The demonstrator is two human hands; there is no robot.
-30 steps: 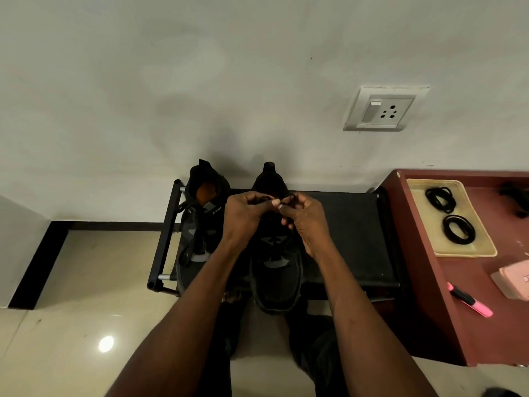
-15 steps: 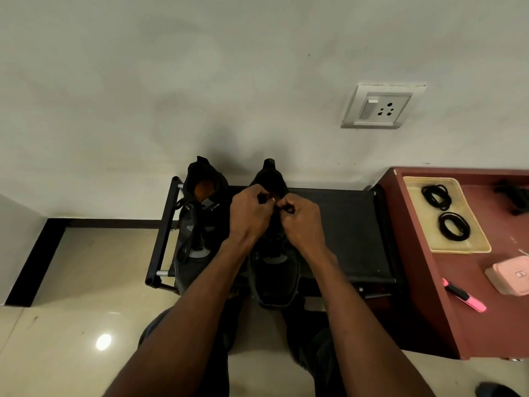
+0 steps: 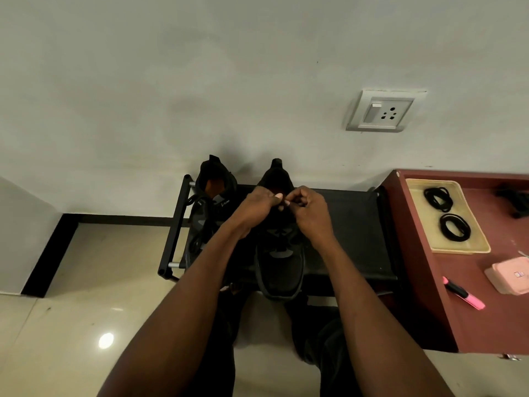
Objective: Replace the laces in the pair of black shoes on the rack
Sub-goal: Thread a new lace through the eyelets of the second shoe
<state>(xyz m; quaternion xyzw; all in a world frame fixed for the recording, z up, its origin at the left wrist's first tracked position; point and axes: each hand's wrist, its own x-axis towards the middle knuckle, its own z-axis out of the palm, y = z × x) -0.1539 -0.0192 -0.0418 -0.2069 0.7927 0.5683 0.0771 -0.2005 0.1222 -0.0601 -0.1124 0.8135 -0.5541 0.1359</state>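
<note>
Two black shoes stand on a low black rack against the wall. The left shoe has loose laces hanging. Over the top eyelets of the right shoe, my left hand and my right hand meet with curled fingers, pinching its black lace between the fingertips. The lace itself is mostly hidden by my fingers. Two coiled black laces lie in a beige tray on the right.
A dark red table stands right of the rack, holding the tray, a pink highlighter and a pink box. A wall socket sits above. Glossy tile floor spreads to the left. My dark-trousered legs are below the rack.
Both hands have stayed together at the top of the right shoe, shifting only slightly while working the lace. The camera view has moved a little.
</note>
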